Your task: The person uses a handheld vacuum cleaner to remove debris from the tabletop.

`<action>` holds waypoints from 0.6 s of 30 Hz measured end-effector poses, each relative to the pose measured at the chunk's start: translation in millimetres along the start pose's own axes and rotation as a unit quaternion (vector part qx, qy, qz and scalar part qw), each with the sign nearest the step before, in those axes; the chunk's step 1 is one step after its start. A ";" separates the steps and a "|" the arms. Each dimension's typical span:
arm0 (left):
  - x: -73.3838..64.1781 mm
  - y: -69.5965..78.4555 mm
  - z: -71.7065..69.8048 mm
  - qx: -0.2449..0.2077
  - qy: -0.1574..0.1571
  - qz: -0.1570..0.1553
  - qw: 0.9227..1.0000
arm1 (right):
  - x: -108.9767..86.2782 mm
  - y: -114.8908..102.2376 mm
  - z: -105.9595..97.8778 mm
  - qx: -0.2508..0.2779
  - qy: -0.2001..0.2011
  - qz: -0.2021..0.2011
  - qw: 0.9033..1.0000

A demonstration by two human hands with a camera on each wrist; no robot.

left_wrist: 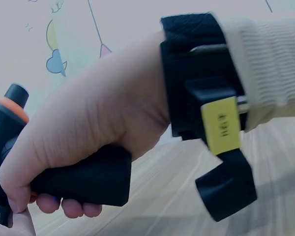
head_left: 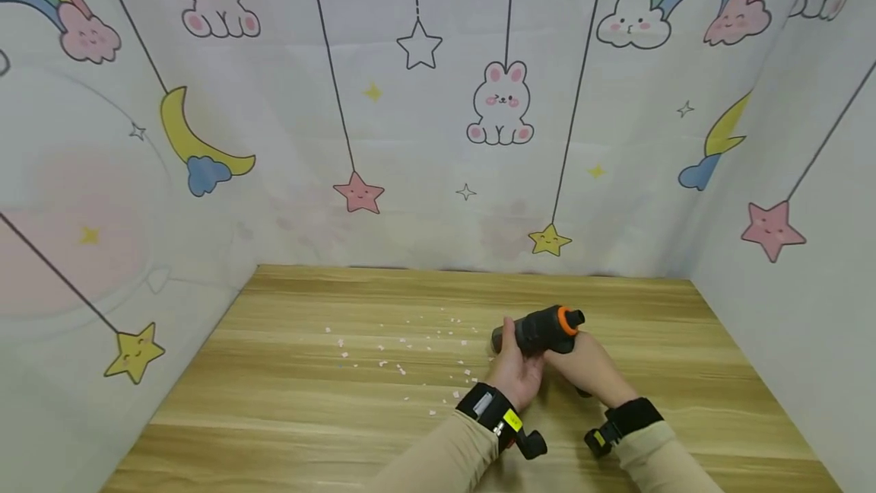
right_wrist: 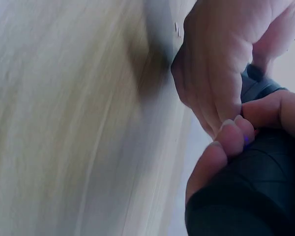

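Note:
A black pistol-shaped device, which looks like a handheld vacuum cleaner (head_left: 541, 329), is held above the table on the right. It has an orange ring (head_left: 564, 319) and a short black stub at its right end. From below, my left hand (head_left: 516, 371) holds the barrel, thumb up along its near side. My right hand (head_left: 591, 364) grips the black handle (left_wrist: 88, 177), fingers curled round it, as the left wrist view shows. A small purple light glows by those fingertips (right_wrist: 228, 140). In the right wrist view, the two hands touch near the top of the handle.
Small white scraps (head_left: 383, 364) lie scattered over the middle of the wooden table (head_left: 274, 417), left of the hands. Patterned cloth walls (head_left: 438, 234) with stars and rabbits enclose its back and sides. Both wrists wear black camera bands (head_left: 489, 405).

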State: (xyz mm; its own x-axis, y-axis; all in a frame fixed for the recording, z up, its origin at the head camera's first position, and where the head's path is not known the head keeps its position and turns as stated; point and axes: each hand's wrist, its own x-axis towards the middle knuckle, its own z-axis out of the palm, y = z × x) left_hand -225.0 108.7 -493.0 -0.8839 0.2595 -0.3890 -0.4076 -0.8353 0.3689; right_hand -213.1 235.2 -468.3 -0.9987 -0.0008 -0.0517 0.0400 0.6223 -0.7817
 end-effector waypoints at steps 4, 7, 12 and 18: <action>-5.2 -2.1 -0.5 0.006 -0.002 0.006 1.000 | -0.6 0.0 -1.2 -0.001 -0.008 0.014 1.000; -9.3 -3.5 -0.8 0.011 0.007 0.016 1.000 | -0.5 -0.6 -1.7 -0.001 -0.013 0.016 1.000; -17.2 -9.3 0.5 0.024 0.036 0.028 0.999 | -1.9 -0.7 -4.2 -0.016 -0.016 0.004 1.000; -25.4 -15.9 4.2 0.028 0.057 0.042 0.997 | -2.1 1.1 -7.1 -0.032 -0.020 0.000 0.999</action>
State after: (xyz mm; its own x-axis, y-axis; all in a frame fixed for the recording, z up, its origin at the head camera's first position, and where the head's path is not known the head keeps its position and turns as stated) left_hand -197.0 117.4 -485.4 -0.8853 0.1305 -0.4463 -0.3478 -0.8229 0.4493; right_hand -211.2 241.5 -464.6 -0.9965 -0.0306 -0.0773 0.0368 0.6708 -0.7407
